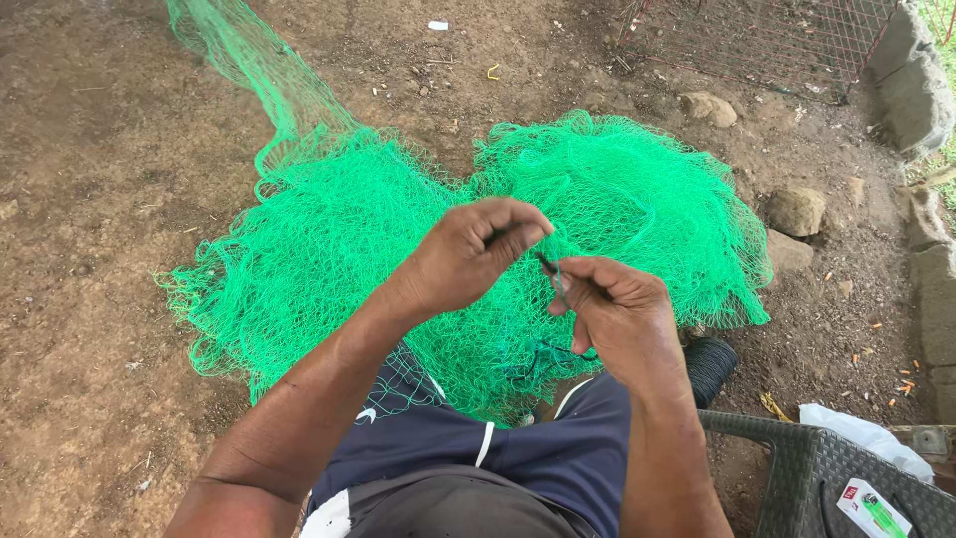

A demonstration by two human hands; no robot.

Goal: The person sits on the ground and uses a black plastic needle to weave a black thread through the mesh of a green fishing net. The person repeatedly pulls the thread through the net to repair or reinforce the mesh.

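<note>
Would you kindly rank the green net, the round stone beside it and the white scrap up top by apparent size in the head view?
1. green net
2. round stone
3. white scrap

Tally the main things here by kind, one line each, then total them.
Hands: 2, left hand and right hand
Green net: 1
Large stones: 3
Dark chair: 1
Wire mesh frame: 1
Total: 8
</note>
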